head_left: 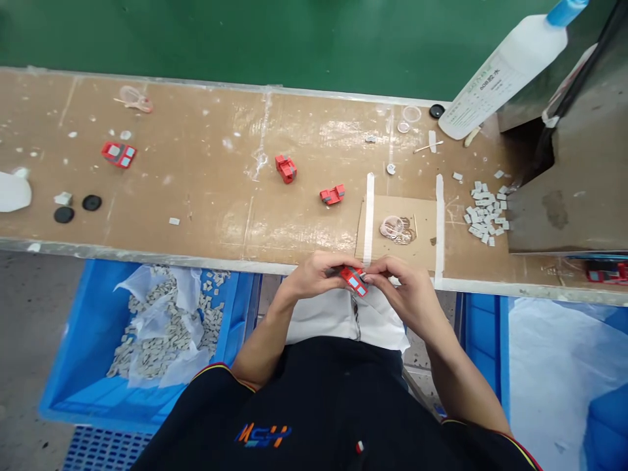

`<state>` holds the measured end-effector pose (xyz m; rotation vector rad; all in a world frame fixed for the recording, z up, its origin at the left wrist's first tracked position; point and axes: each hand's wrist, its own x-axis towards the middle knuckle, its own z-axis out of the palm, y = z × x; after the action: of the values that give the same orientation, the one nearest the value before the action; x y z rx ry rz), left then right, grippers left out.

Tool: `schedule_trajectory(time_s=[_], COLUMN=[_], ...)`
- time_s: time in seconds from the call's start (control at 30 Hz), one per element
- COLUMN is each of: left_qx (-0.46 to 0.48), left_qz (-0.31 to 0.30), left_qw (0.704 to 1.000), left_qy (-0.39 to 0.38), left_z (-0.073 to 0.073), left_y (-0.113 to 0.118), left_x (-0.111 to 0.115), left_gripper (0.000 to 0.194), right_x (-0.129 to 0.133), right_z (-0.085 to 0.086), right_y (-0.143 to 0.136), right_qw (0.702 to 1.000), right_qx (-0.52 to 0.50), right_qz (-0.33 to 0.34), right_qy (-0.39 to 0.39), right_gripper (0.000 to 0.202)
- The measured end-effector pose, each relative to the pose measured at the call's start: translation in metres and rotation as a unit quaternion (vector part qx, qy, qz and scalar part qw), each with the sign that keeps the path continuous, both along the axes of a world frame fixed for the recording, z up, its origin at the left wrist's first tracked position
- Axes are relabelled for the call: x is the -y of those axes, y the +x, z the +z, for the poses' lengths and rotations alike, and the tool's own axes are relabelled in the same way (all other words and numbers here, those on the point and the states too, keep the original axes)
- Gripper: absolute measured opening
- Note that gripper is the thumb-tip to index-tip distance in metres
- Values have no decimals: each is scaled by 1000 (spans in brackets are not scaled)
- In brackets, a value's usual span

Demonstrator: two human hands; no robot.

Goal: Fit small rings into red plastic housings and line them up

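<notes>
My left hand is closed on a small red toy car with pale windows, gripping it by its left end above my lap at the table's front edge. At the car's right side, the thumb and fingers of my right hand are pinched together. A tiny pale piece seems to show at those fingertips, too small to make out. On the table beyond my hands lie two red toy car bodies, one nearer and one farther left. Another red toy car sits far left.
Small grey pieces lie piled beside a metal box. A white bottle stands at the back right. Rubber bands rest on taped cardboard. Blue crates flank me, the left crate holding grey pieces, the right crate white sheeting.
</notes>
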<state>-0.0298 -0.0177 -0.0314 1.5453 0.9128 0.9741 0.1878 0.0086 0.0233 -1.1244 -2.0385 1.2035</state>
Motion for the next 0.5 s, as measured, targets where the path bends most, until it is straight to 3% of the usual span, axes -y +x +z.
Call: schedule_trajectory(time_s=[0.2,0.37,0.5], left_qx=[-45,-83,-106], left_qz=[7,10,24], left_qw=[999,994,990], left_qy=[20,73,93], left_z=[4,7,7], left_y=[2,4,5], left_x=[0,1,3], left_gripper=[17,15,13], right_x=[10,22,34], right_z=[5,-9,-26], right_y=[0,3,-3], right_qw=[998,997,985], right_qx=[39,-69,-138], right_qz=[7,1,-66], right_qy=[49,-30,-80], right_gripper=[16,12,11])
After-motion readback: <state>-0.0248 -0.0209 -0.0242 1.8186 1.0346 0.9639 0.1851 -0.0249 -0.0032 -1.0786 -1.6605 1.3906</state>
